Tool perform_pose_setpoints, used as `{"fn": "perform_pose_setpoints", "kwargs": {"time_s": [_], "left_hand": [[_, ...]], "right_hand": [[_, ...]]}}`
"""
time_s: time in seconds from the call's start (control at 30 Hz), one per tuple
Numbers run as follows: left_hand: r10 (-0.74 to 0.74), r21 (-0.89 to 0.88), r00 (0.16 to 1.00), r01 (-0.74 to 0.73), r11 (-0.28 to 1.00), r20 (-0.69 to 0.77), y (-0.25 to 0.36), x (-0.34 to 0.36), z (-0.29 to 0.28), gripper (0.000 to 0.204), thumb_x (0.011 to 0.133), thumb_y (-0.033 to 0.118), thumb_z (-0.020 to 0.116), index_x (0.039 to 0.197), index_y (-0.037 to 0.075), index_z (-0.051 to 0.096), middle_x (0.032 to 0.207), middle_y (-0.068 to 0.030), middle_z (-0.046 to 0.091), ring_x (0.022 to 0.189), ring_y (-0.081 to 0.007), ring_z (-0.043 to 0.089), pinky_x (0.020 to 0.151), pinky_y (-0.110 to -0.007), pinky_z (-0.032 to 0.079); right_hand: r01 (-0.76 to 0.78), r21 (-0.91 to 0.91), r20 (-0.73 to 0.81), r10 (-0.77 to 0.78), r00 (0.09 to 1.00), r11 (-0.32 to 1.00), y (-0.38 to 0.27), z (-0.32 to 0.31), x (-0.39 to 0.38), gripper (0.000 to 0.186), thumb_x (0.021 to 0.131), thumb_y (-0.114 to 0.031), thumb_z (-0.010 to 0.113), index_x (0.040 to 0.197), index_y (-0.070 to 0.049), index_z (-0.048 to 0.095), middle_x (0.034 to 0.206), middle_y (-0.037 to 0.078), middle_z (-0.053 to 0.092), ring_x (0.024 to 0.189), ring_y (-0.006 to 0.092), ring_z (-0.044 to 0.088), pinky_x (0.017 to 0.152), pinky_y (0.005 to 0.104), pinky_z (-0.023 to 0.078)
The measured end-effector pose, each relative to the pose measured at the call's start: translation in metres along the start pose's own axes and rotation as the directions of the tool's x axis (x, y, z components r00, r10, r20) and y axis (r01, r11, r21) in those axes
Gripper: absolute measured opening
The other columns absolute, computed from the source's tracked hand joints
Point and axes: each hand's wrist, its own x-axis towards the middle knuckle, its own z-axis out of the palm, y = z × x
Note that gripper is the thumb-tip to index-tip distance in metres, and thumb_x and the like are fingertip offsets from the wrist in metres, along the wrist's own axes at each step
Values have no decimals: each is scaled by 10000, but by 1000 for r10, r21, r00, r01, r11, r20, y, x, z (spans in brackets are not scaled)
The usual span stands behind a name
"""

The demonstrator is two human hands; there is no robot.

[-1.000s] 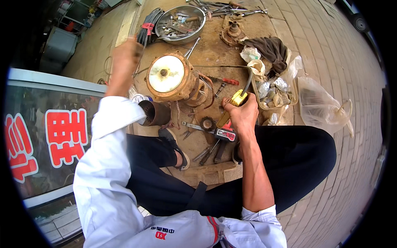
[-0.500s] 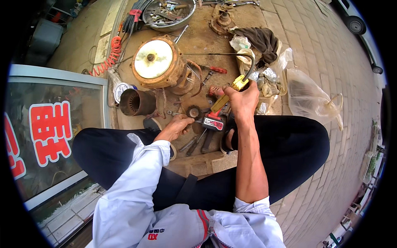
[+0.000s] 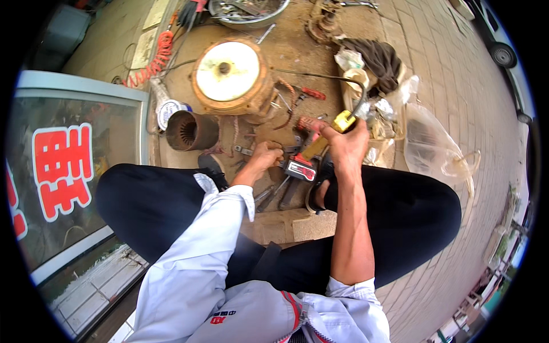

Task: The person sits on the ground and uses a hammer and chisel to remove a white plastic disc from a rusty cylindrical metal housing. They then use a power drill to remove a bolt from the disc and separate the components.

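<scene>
My right hand [image 3: 350, 144] wraps round the body of a yellow angle grinder [image 3: 314, 150]. Its dark cord [image 3: 362, 97] loops up from the rear end. The grinder slants down to the left over a red cordless drill [image 3: 301, 169] lying on the ground. My left hand [image 3: 266, 156] has its fingers curled closed at the grinder's front end, hiding the round wheel there; what they pinch cannot be made out. A metal strip with a hole [image 3: 243, 151] lies just left of those fingers.
Beyond my hands stands a rusty motor housing [image 3: 229, 74] with a pale round top. A hollow stator [image 3: 193, 130] is left of it. Farther off are a metal basin [image 3: 251, 22] of parts and a rusty flanged part [image 3: 325, 24]. Plastic bags [image 3: 434, 146] lie at the right, a glass door [image 3: 74, 166] left.
My left hand has moved up and right onto the round wheel, which showed before and is now covered. The right hand still grips the grinder. The whole view has shifted slightly.
</scene>
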Motion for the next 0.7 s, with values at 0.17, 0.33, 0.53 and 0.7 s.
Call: {"fn": "perform_pose_setpoints", "kwargs": {"time_s": [0.17,0.33,0.53,0.7], "left_hand": [[-106,-52,993,104,993,-45,-2,-8,-14,296,963,148,651,1212,-10,618,1042,-89,678,926,-175,686,736,-301,559],[-233,-290,955,174,941,-185,3,-26,-66,177,981,180,616,1046,16,637,918,-68,662,751,-158,658,586,-293,488],[107,-234,988,-78,969,114,97,-88,-150,135,917,223,634,850,112,596,639,8,533,425,-75,401,377,-254,241],[189,-196,784,-367,909,-591,176,-28,-191,231,883,259,639,764,67,591,618,3,500,430,-97,376,397,-285,269]], "right_hand": [[-44,-14,13,44,999,999,-24,-4,-8,596,704,-223,926,1093,88,598,932,185,735,846,273,708,821,394,559],[-17,-17,32,17,999,1000,-24,7,-9,643,702,-235,927,1143,88,589,1021,185,735,916,260,705,877,376,550],[46,88,22,-48,999,995,6,16,10,490,710,-101,884,1061,54,580,908,130,710,802,206,684,799,359,563],[82,-29,10,-82,997,996,10,21,10,468,692,-109,870,1033,54,596,904,124,681,807,214,649,766,363,541]]}}
